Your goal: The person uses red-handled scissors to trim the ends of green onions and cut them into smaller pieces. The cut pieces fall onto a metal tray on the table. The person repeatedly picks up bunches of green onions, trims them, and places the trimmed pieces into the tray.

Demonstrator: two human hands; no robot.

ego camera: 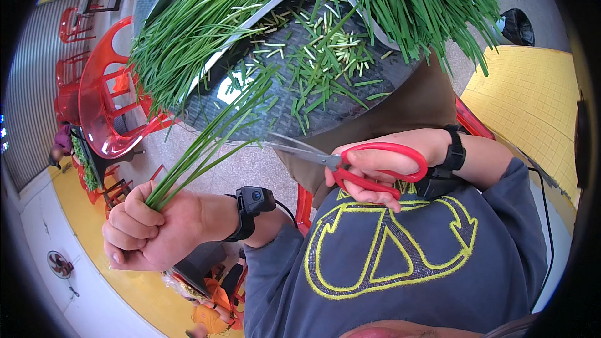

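My left hand is closed around a small bunch of long green stems, which slant up to the right over the table's near edge. Red-handled scissors are in my right hand, their narrow blades pointing left, close beside the bunch. Cut green and pale stem pieces lie scattered on the round dark glass-topped table. At the upper left a metal tray holds thin stems with pale ends. Broader green leaves heap over a second metal tray at the upper right.
Red plastic chairs stand left of the table. A yellow tiled surface is at the right, with a black bag beyond. Other people are at tables in the lower left background. A wall fan hangs at far left.
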